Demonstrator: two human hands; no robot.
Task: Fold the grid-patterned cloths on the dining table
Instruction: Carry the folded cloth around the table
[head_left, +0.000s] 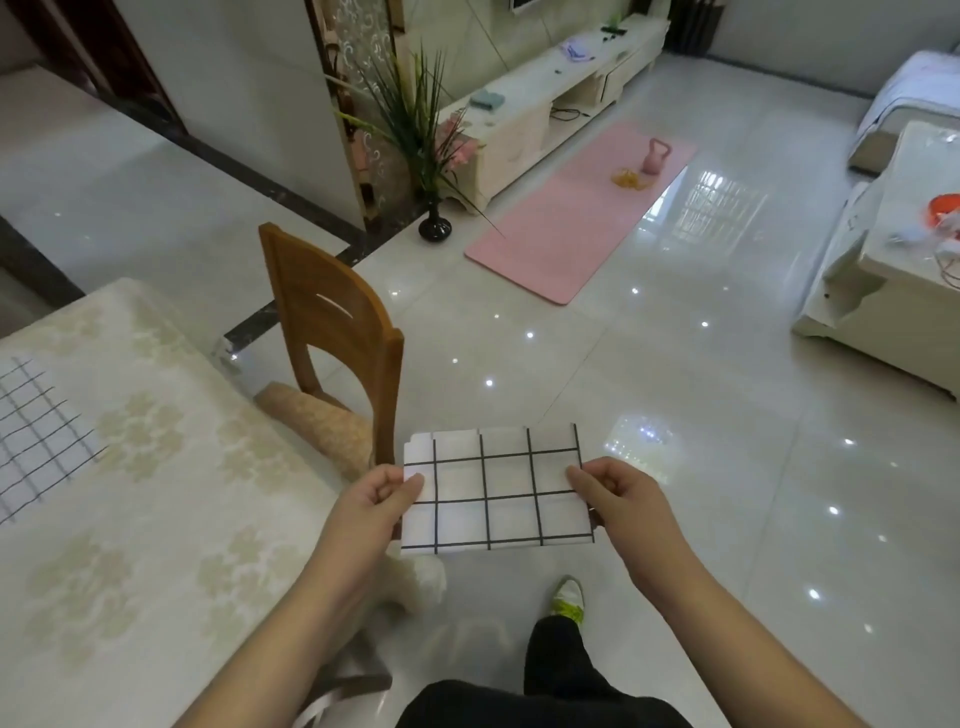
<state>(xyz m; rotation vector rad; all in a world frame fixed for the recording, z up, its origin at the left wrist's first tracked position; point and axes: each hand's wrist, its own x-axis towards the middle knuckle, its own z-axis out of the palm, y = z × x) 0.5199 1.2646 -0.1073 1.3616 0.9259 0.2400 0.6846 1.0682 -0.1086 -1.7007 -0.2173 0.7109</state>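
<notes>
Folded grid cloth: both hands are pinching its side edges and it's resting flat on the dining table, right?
Not quite. Both hands pinch the folded grid cloth, but the head view shows it held in the air over the floor, beside the dining table.

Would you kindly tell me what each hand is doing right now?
Left hand: pinches the left edge of the folded grid cloth, held in the air.
Right hand: pinches the cloth's right edge.
</notes>
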